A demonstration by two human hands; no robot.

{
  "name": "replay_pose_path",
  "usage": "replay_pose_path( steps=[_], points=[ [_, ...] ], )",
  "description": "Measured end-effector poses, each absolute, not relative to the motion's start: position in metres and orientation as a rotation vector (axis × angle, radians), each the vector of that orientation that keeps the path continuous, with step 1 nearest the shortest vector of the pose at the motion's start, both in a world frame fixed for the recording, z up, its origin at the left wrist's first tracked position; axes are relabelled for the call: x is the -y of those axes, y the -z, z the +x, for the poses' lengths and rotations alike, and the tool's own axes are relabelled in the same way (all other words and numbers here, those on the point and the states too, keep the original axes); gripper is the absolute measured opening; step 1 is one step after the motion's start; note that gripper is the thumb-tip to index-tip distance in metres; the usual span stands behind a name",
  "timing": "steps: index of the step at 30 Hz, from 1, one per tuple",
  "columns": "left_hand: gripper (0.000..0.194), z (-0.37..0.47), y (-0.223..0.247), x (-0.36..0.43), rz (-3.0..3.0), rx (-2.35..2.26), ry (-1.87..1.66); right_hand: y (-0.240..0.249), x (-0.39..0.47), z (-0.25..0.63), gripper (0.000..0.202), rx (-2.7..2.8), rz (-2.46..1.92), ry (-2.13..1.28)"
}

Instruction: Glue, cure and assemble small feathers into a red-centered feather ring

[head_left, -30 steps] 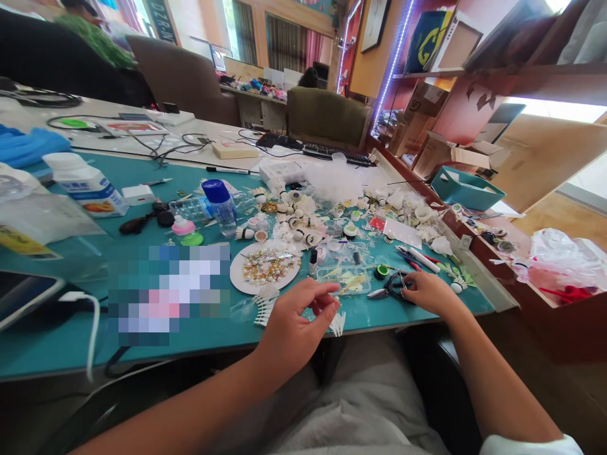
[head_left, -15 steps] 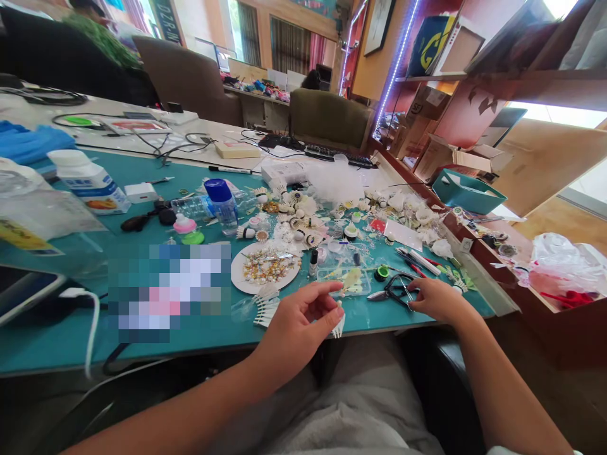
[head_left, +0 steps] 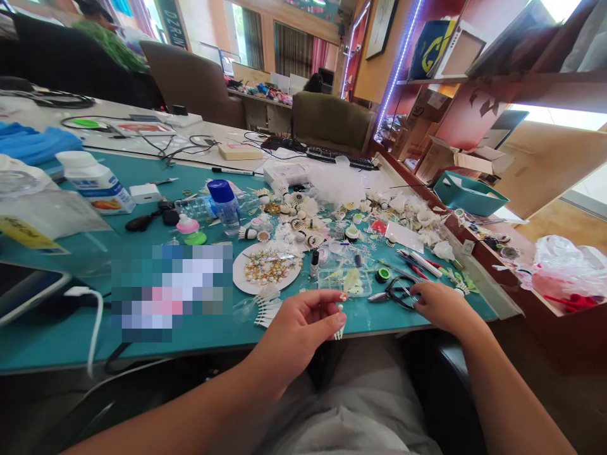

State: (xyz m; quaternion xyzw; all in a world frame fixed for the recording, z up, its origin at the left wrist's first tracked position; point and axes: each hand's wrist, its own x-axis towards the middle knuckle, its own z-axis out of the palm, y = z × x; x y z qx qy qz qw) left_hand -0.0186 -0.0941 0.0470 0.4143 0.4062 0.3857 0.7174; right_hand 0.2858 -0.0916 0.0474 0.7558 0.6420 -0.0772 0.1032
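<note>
Scissors (head_left: 396, 292), one black-handled pair, lie on the teal bench (head_left: 57, 341) near its front edge, and the right hand (head_left: 439, 305) rests on the handles with fingers curled, though whether it grips them cannot be told. The left hand (head_left: 296, 328) pinches one small white nail tip (head_left: 339, 308) between thumb and fingers, just above the edge. One white plate (head_left: 267, 268) of beads sits behind it, beside one clear tray (head_left: 344, 281).

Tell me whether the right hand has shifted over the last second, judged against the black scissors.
Barely. The right hand stays at the scissors on the teal table, its fingers still on the handles.
</note>
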Motion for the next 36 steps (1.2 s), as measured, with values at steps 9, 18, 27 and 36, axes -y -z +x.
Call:
replay_pose_path(
  steps=[9,18,27,36],
  points=[
    [0.031,-0.012,-0.057,0.088,1.070,-0.896,-1.121,-0.072,0.107,0.243,0.037,-2.730,2.362,0.332],
    [0.016,0.026,-0.057,0.051,1.407,-0.753,-1.577,-0.066,0.072,0.178,0.027,-3.503,1.920,0.210],
    [0.025,0.029,-0.027,0.019,1.618,-0.756,-1.635,-0.044,0.033,0.186,0.030,-3.543,1.859,0.225],
    [0.028,0.022,-0.015,0.015,1.775,-0.860,-1.604,-0.023,0.023,0.192,0.034,-3.598,1.753,0.413]
  ],
)
